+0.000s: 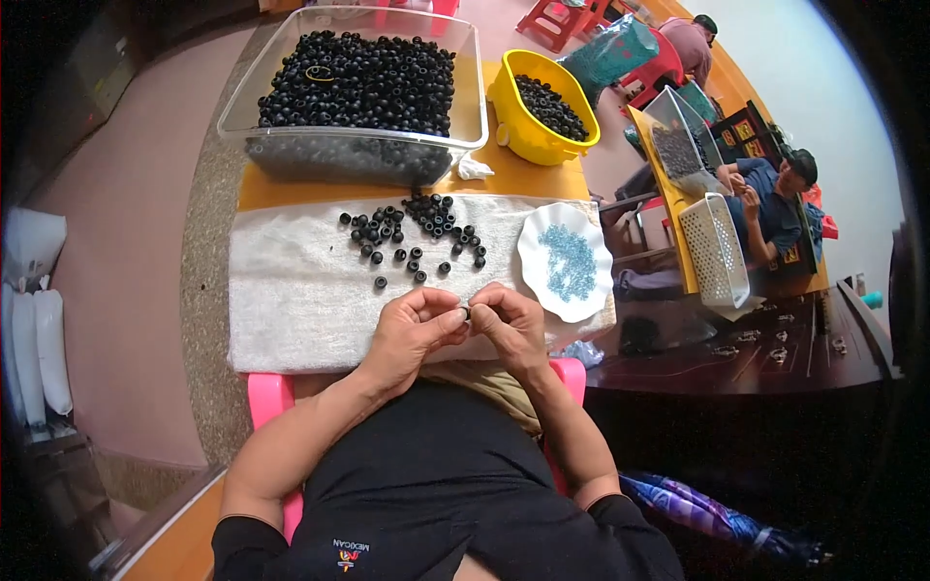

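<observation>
"White cloth (291, 290) covers the near part of the tabletop (542, 181) before you. What do your hands grip?"

"Your left hand (412, 331) and right hand (515, 329) meet above the cloth's near part, each with thumb and forefinger closed on one small dark piece (466, 313). Your fingertips partly hide it, so its exact shape cannot be told."

"What lies about your hands?"

"Just beyond them, loose black beads (400, 256) are scattered on the cloth, some showing round openings. To your right, a white plate (530, 263) with a wavy rim holds pale blue bits (569, 261)."

"And farther from you?"

"At the far left, a clear plastic bin (469, 97) contains a deep heap of black beads. To its right, a yellow tub (531, 136) holds more dark pieces; a crumpled white scrap (475, 169) lies between the bin and the cloth. Well apart on your right, another person (790, 218) sits near a white perforated basket (715, 247)."
</observation>
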`<state>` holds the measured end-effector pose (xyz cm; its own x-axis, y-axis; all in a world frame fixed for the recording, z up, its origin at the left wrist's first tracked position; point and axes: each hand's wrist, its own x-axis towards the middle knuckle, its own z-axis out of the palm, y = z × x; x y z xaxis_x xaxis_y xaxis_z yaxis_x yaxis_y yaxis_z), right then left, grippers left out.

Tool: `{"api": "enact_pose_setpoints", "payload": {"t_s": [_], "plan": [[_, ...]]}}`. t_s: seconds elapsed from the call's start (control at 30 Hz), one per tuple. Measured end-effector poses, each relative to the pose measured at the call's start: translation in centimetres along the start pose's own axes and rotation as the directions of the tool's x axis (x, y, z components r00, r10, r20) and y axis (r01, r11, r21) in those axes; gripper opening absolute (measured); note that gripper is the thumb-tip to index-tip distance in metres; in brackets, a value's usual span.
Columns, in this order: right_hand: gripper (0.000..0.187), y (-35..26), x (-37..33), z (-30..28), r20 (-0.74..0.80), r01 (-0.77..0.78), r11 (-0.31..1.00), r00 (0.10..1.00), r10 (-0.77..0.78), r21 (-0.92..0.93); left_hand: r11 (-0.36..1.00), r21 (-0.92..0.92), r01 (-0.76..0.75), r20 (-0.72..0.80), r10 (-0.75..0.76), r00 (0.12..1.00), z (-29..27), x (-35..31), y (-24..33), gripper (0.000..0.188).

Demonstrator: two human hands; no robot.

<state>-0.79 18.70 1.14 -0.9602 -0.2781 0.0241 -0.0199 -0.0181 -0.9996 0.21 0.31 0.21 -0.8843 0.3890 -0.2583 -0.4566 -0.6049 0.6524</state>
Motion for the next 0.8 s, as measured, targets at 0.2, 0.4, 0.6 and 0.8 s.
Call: {"api": "enact_pose_setpoints", "payload": {"t_s": [0.2, 0.4, 0.6, 0.8], "plan": [[0.017, 0.4, -0.2, 0.5, -0.073, -0.055, 0.991, 0.995, 0.064, 0.118, 1.000, 0.007, 0.012, -0.008, -0.012, 1.000, 0.0, 0.0, 0.0, 0.018], [0.016, 0.0, -0.3, 1.1, -0.093, -0.151, 0.952, 0.979, 0.181, 0.265, 1.000, 0.013, 0.001, 0.008, -0.001, 1.000, -0.3, 0.2, -0.4, 0.018], [0.016, -0.7, -0.2, 1.4, -0.092, -0.138, 0.945, 0.981, 0.172, 0.296, 1.000, 0.013, -0.004, 0.012, 0.004, 1.000, -0.4, 0.2, -0.5, 0.018], [0.018, -0.2, -0.4, 1.2, -0.061, -0.118, 0.963, 0.989, 0.137, 0.242, 1.000, 0.009, 0.012, -0.001, -0.012, 1.000, -0.2, 0.2, -0.3, 0.018]]}}
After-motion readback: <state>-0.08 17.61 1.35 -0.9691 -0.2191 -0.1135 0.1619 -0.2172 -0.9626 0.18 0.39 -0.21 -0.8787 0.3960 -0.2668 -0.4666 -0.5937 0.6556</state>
